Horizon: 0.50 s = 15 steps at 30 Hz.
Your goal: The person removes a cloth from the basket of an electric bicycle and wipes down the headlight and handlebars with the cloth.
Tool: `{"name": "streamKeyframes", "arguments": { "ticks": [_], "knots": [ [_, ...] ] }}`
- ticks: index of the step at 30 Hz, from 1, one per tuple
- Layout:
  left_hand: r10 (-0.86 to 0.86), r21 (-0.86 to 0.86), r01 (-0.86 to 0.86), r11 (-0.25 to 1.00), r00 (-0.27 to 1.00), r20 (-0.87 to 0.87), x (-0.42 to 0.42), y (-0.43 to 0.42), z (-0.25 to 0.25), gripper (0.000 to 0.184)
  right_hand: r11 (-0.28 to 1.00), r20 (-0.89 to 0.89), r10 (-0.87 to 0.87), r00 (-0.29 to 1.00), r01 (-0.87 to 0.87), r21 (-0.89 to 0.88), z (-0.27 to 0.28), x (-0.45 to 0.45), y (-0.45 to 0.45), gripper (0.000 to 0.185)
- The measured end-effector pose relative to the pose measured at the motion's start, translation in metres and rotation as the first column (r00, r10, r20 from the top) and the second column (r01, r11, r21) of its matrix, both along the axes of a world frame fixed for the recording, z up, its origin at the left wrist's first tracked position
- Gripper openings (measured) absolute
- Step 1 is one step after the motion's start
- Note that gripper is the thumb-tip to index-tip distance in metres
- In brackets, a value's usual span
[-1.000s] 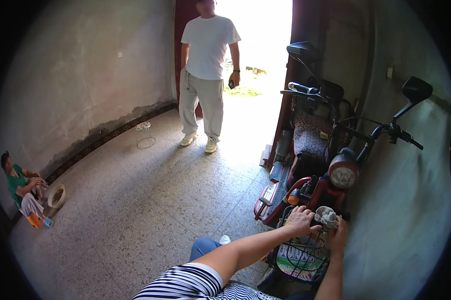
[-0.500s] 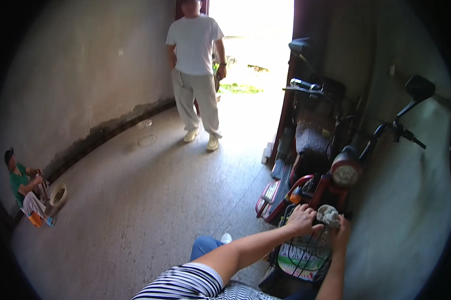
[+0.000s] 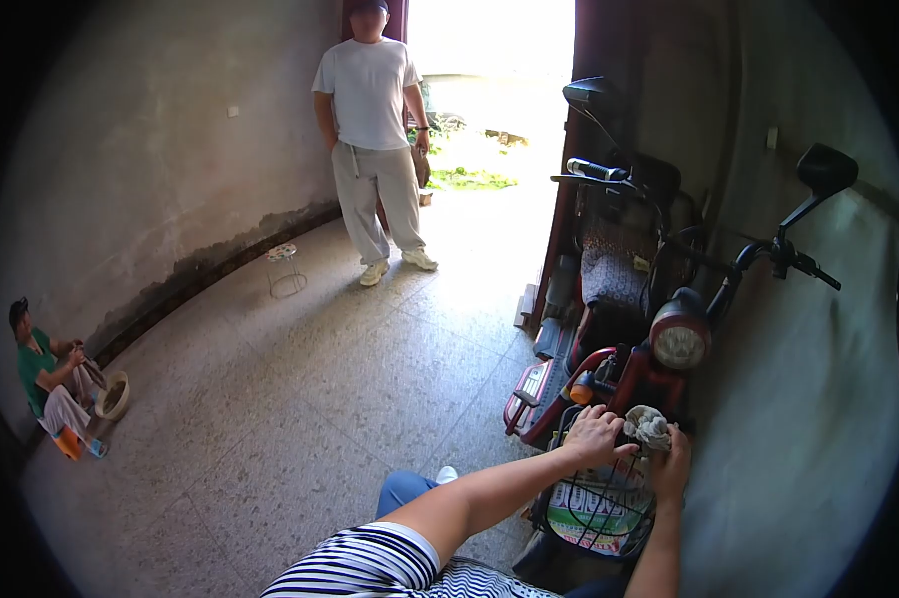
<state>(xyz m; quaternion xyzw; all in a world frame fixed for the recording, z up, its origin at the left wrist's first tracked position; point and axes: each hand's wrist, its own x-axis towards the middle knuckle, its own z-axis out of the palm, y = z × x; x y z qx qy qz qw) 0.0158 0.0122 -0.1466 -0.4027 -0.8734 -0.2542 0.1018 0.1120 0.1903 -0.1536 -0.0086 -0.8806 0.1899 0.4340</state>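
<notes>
A crumpled pale grey cloth (image 3: pixel 647 428) is bunched at the back rim of a black wire basket (image 3: pixel 601 510) on the front of a red electric bike. My right hand (image 3: pixel 671 464) holds the cloth from its right side, fingers closed against it. To the left of the cloth, my left hand (image 3: pixel 596 439) bends its fingers over the basket's rim, its thumb stretched toward the cloth. Printed green and white packaging (image 3: pixel 594 503) lies inside the basket. The round headlight (image 3: pixel 680 341) is just beyond my hands.
A person in a white shirt (image 3: pixel 375 100) stands by the bright doorway. At far left, a seated person in green (image 3: pixel 46 369) is beside a basin (image 3: pixel 114 396). A small stool (image 3: pixel 282 255) stands near the wall. Another parked bike (image 3: pixel 609 259) is behind the red one.
The view has shifted slightly. The standing person's feet have moved a little. My hands stay at the basket rim, the right still on the cloth.
</notes>
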Motion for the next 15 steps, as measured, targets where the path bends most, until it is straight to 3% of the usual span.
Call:
{"name": "streamKeyframes", "arguments": {
  "ticks": [15],
  "knots": [
    [-0.009,0.009,0.009,1.0,1.0,-0.015,-0.0009,0.0003,-0.0008,0.067,1.0,0.029,-0.021,0.999,0.021,-0.004,0.0004,0.0005,0.0006,0.035]
  ]
}}
